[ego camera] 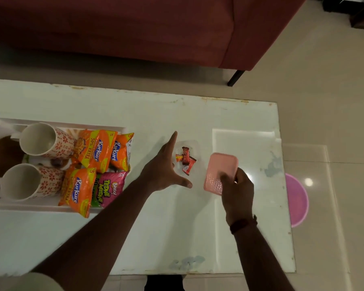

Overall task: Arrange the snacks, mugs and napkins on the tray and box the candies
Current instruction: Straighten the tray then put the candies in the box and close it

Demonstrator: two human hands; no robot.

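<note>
The candies (185,160) are small pieces in red and orange foil wrappers. Four can be counted, clustered together inside a shallow clear plastic box (194,146) that stands on the white glass-topped table (147,110), right of centre. The box walls are nearly transparent and hard to trace against the table.

The left hand (165,169) is open, fingers straight and together, thumb spread. It hovers just left of the clear box; whether it touches the box cannot be told.

The right hand (236,186) grips a pink rectangular plastic lid (222,168) with rounded corners by its near edge. The lid is tilted and sits just right of the candies. A dark red band (243,224) circles the right wrist.

A white rectangular tray (57,207) occupies the left part of the table. Contents, counted:
- Two white ceramic mugs (40,140) with a red floral pattern, both lying on their sides with the openings facing the camera, one behind the other.
- Three orange Kurkure snack packets (96,151), two at the rear and one at the front.
- One pink Bingo snack packet (109,189), just right of the front orange packet.
- One brown rounded item (2,153) at the tray's left end; its identity cannot be told.

A dark red sofa (135,28) stands beyond the table. A purple round object (297,200) lies on the tiled floor, under the right edge of the table.
</note>
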